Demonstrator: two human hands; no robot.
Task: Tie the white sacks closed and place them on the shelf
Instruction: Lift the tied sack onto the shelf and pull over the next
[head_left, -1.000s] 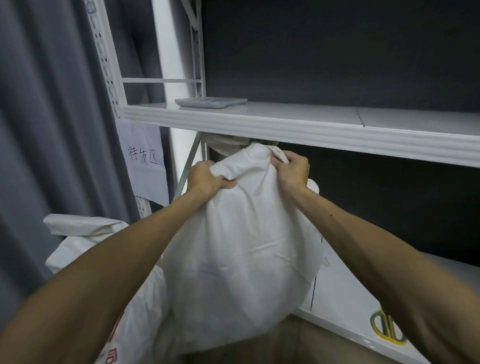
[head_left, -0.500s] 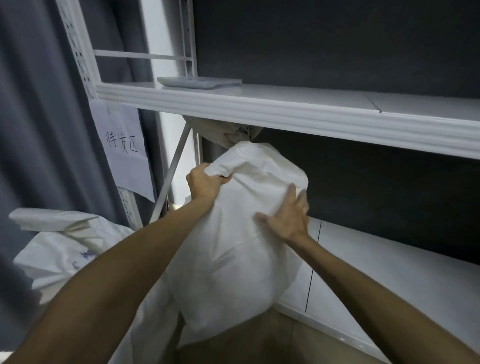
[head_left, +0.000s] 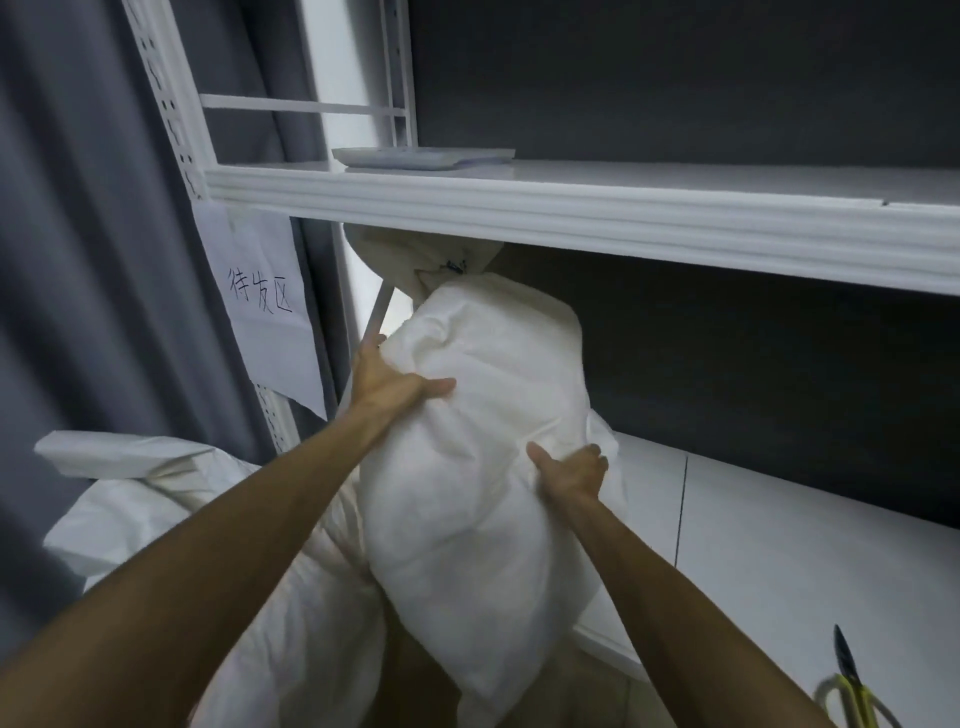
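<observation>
- The person holds a full white sack (head_left: 483, 441) upright with both hands, at the left end of the rack.
- The left hand (head_left: 387, 387) grasps the upper left side of the sack. Its thumb lies across the front of the cloth and its fingers go round the far side, out of sight.
- The right hand (head_left: 569, 470) grasps the sack lower down, on the right side. Its thumb is spread on the front and its fingers bend into the cloth at the edge.
- The upper part of the sack is between the lower shelf (head_left: 779, 545) and the upper shelf (head_left: 571, 213). Its bottom hangs in front of the near edge of the lower shelf. I cannot tell if the sack rests on that shelf.
- The top of the sack touches a second sack (head_left: 410, 254), which stands farther in, just below the upper shelf, with its neck tied.
- Other sacks (head_left: 156, 493) lie at the near left, beside the rack.
- A paper sheet (head_left: 265, 306) with handwritten characters hangs on the left post of the rack.
- A flat white object (head_left: 421, 156) lies on the upper shelf, at its left end.
- Scissors (head_left: 852, 680) with yellow handles lie on the lower shelf at the near right.
- A grey curtain (head_left: 78, 260) hangs at the left.
</observation>
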